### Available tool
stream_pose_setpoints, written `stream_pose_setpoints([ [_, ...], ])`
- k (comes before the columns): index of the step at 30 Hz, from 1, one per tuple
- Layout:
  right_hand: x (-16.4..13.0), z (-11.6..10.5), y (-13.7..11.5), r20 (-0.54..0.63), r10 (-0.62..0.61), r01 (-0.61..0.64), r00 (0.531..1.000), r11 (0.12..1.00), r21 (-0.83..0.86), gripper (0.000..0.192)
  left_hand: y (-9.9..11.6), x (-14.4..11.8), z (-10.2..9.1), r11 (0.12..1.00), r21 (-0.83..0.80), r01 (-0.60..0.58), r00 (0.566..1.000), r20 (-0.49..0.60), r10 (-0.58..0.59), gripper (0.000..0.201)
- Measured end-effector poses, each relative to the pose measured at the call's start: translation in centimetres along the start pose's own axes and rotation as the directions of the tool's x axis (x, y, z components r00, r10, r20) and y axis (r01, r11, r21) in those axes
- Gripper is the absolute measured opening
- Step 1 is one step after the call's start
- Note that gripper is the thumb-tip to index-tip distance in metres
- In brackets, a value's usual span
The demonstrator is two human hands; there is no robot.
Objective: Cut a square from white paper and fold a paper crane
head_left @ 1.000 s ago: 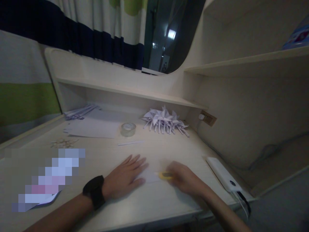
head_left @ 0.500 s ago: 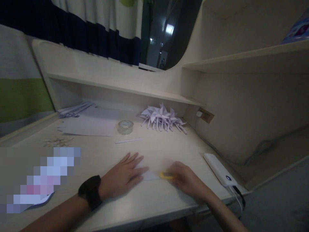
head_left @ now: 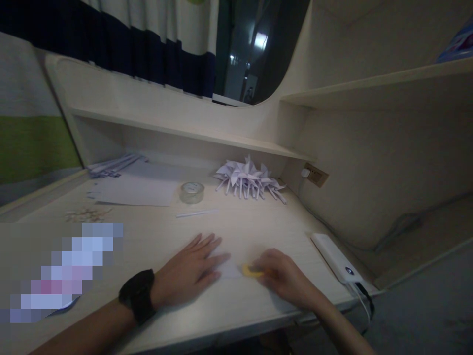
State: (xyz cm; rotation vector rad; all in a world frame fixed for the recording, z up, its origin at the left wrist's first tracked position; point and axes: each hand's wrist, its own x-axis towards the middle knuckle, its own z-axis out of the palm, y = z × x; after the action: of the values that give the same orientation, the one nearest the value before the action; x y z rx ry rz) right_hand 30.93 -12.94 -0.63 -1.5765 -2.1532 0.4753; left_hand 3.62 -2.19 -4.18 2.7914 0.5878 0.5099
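My left hand (head_left: 192, 271), with a black watch on its wrist, lies flat with fingers spread. Its fingertips press on a small piece of white paper (head_left: 232, 272) that barely stands out from the pale desk. Closed round a small yellow tool (head_left: 252, 270), my right hand (head_left: 279, 273) rests just right of the paper. The tool's end reaches the paper's right side; motion blur hides its exact kind. Beyond my hands lies a thin white paper stick (head_left: 197, 214).
Behind are a roll of clear tape (head_left: 192, 192), white paper sheets (head_left: 138, 185), rolled paper sticks (head_left: 116, 165) and a pile of paper pinwheels (head_left: 248, 178). A heap of small bits (head_left: 86, 215) lies left. A white power bank (head_left: 334, 257) with cables lies right, below a wall socket (head_left: 317, 175).
The yellow tool has turned slightly in my right hand, which stays in nearly the same spot. My left hand keeps its flat pose on the paper.
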Motion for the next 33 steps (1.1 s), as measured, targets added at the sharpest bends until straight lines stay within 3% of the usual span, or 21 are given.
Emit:
stream_pose_setpoints([
  [10, 0.1, 0.2, -0.8, 0.012, -0.015, 0.015, 1.0, 1.0, 0.001, 0.025, 2.0, 0.8, -1.4, 1.0, -0.008, -0.028, 1.0, -0.013, 0.028, 0.038],
  [33, -1.1, 0.2, -1.4, 0.028, -0.01, 0.01, 1.0, 1.0, 0.007, 0.021, 2.0, 1.0, -0.9, 0.998, 0.058, -0.015, 0.998, -0.056, 0.019, 0.02],
])
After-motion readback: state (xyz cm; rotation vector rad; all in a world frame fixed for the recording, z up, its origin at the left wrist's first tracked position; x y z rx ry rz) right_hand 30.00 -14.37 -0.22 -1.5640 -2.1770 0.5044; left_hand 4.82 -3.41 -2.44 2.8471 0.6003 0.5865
